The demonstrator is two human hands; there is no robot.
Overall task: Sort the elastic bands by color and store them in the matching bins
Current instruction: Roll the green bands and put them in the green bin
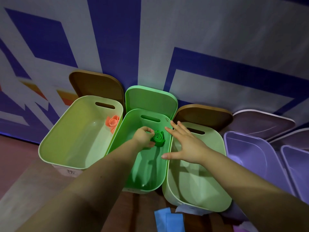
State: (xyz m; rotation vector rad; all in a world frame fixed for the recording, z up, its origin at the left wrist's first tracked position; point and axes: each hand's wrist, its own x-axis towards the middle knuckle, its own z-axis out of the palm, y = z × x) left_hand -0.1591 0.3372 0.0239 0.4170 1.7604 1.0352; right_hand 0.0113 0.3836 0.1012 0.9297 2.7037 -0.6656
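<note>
A rolled green elastic band (158, 138) is inside the bright green bin (133, 166), near its far end. My left hand (144, 137) reaches into that bin and pinches the roll's left side with curled fingers. My right hand (183, 144) hovers flat with spread fingers over the rim between the green bin and the pale green bin (215, 174) to its right. A rolled orange band (112, 123) lies in the far right corner of the pale yellow-green bin (66, 139) on the left. Blue bands (168, 220) lie flat on the floor at the bottom.
Two purple bins (254, 158) stand at the right, one partly cut off by the frame edge. Bin lids lean against the blue and grey patterned wall: brown (95, 84), green (150, 97), brown (204, 114), purple (262, 123). A pink scrap (240, 229) shows at the bottom.
</note>
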